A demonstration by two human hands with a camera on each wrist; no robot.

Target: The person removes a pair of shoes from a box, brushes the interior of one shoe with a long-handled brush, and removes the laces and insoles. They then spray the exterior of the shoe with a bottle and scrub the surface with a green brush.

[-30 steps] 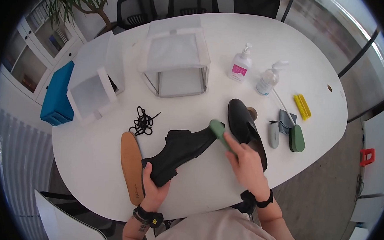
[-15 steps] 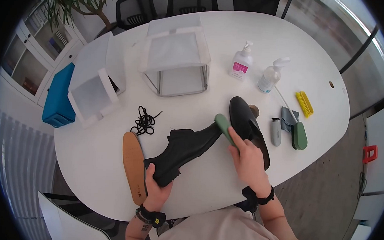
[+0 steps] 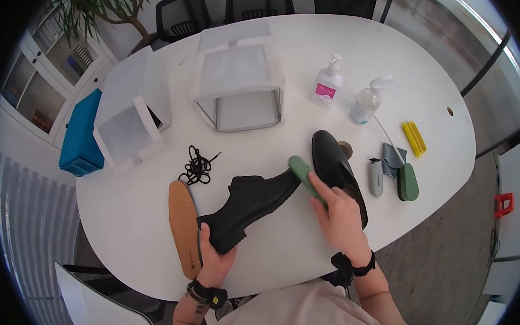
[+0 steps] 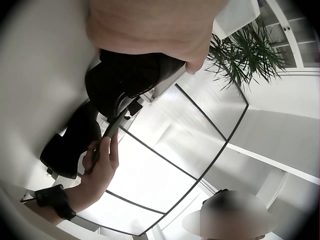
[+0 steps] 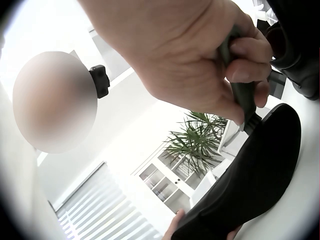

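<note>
My left hand [image 3: 216, 260] grips a black leather shoe [image 3: 249, 206] by its heel end, thumb over the back edge. The shoe lies tipped on its side with its toe pointing right. A green-handled brush [image 3: 306, 178] is held in my right hand [image 3: 342, 220], index finger stretched along the handle. In the right wrist view, the dark bristles of the brush [image 5: 244, 97] meet the edge of the shoe's toe [image 5: 282, 122]. Just right of the brush stands a second black shoe [image 3: 326, 155], partly behind my right hand.
A tan insole [image 3: 181, 223] and black laces [image 3: 198, 168] lie left. Two white fabric boxes [image 3: 235, 73] stand behind. Pump bottles [image 3: 327, 86], a grey bottle [image 3: 375, 179], a cloth [image 3: 391, 157], a green brush [image 3: 408, 185] and a yellow brush [image 3: 413, 139] are right.
The brush has shifted slightly about the shoe's toe. Both hands keep their hold, and the shoe stays almost in place while the head view moves a little.
</note>
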